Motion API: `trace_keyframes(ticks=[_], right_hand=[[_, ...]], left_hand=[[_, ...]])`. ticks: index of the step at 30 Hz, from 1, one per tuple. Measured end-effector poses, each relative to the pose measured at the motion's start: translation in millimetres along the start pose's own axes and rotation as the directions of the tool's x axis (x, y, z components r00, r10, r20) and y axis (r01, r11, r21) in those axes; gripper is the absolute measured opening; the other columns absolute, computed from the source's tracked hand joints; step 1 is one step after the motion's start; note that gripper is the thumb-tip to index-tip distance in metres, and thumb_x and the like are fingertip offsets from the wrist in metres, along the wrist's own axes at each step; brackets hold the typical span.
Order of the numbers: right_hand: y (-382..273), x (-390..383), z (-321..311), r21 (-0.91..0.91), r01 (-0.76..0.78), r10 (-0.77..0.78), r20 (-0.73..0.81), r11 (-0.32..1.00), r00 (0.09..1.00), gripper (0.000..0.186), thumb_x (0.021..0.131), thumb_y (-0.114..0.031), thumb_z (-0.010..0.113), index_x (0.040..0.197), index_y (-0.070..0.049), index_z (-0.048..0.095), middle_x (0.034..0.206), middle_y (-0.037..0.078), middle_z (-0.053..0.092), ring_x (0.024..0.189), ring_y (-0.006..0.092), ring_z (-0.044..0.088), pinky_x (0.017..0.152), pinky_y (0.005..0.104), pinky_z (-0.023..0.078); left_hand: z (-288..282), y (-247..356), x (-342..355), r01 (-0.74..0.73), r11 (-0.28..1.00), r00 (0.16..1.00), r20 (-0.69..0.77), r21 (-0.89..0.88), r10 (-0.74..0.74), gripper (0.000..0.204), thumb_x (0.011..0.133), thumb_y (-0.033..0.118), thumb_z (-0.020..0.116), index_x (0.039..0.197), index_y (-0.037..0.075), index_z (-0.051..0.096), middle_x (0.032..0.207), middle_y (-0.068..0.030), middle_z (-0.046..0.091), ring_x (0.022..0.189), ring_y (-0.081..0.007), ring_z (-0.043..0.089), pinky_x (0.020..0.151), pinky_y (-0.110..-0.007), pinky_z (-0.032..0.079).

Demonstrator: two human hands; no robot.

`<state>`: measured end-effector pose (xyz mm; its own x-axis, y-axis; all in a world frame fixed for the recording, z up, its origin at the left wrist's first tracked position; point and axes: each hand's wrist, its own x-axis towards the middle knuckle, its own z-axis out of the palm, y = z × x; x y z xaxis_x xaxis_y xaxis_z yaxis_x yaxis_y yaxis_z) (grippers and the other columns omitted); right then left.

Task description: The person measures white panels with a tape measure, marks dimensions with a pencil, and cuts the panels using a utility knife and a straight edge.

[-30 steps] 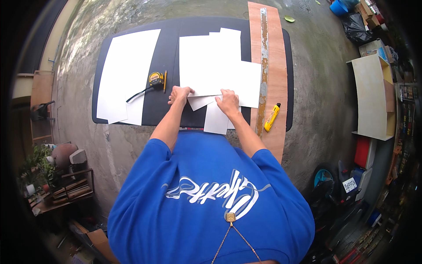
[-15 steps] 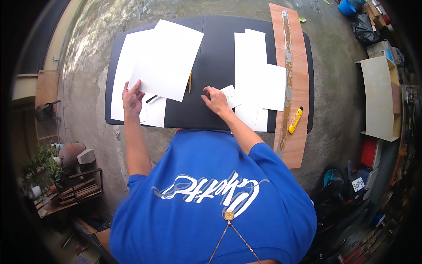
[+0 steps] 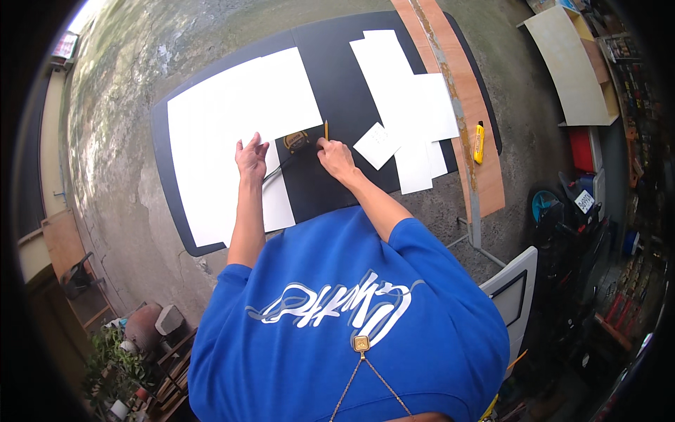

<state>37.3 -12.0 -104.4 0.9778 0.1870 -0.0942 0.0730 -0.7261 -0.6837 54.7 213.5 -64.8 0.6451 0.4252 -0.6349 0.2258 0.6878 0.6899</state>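
Observation:
My left hand (image 3: 251,160) rests over the white sheets (image 3: 211,133) on the left of the black table, its fingers apart and nothing plainly gripped. A thin dark strip (image 3: 273,174) shows beside that hand; its kind is unclear. My right hand (image 3: 337,160) has its fingertips closed on the lower end of a yellow pencil (image 3: 326,129), just off the corner of the top sheet. Between the hands lies a tape measure (image 3: 296,142), black and yellow, partly against the sheet's edge. Right of my right hand is a small white card with handwriting (image 3: 377,146).
More white sheets (image 3: 401,98) overlap on the right of the black table (image 3: 330,63). A wooden board (image 3: 470,91) with a worn metal straightedge (image 3: 443,67) lies along the right edge, with a yellow cutter (image 3: 479,143) on it. A white-framed panel (image 3: 517,292) stands lower right.
The lifted sheet has come down onto the others, uncovering the tape measure. My left hand has loosened from it. My right hand has left the card and closed on the pencil. The view has turned.

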Motion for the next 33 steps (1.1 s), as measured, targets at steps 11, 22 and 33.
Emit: trace_keyframes(ticks=[11, 22, 33], right_hand=[[67, -122, -129, 0.523, -0.042, 0.352, -0.509, 0.851, 0.785, 0.029, 0.075, -0.011, 0.08, 0.092, -0.001, 0.059, 0.068, -0.001, 0.058, 0.06, 0.0061, 0.054, 0.057, 0.0214, 0.046], [88, -103, -169, 0.832, 0.109, 0.485, -0.417, 0.543, 0.769, 0.036, 0.08, -0.008, 0.076, 0.07, -0.016, 0.042, 0.057, -0.008, 0.042, 0.046, 0.0015, 0.035, 0.042, 0.0183, 0.025], [133, -84, -168, 0.88, -0.05, 0.397, -0.162, 0.473, 0.903, 0.019, 0.09, -0.018, 0.065, 0.091, -0.004, 0.052, 0.061, 0.003, 0.058, 0.052, 0.0076, 0.055, 0.046, 0.0191, 0.039]], left_hand=[[-26, -65, -32, -0.296, 0.314, 0.789, 0.045, 0.902, 0.613, 0.072, 0.078, 0.031, 0.074, 0.133, 0.001, 0.039, 0.115, -0.0164, 0.05, 0.101, -0.0291, 0.052, 0.087, -0.042, 0.044], [61, -178, -86, -0.92, -0.391, 0.198, 0.888, 0.023, -0.415, 0.074, 0.08, 0.053, 0.061, 0.143, 0.025, 0.036, 0.151, -0.0113, 0.028, 0.141, -0.032, 0.021, 0.114, -0.051, 0.017], [81, -238, -157, -0.632, -0.485, 0.725, 0.682, 0.604, -0.097, 0.097, 0.071, 0.068, 0.062, 0.148, 0.019, 0.028, 0.149, -0.0171, 0.022, 0.131, -0.0386, 0.026, 0.104, -0.051, 0.025]])
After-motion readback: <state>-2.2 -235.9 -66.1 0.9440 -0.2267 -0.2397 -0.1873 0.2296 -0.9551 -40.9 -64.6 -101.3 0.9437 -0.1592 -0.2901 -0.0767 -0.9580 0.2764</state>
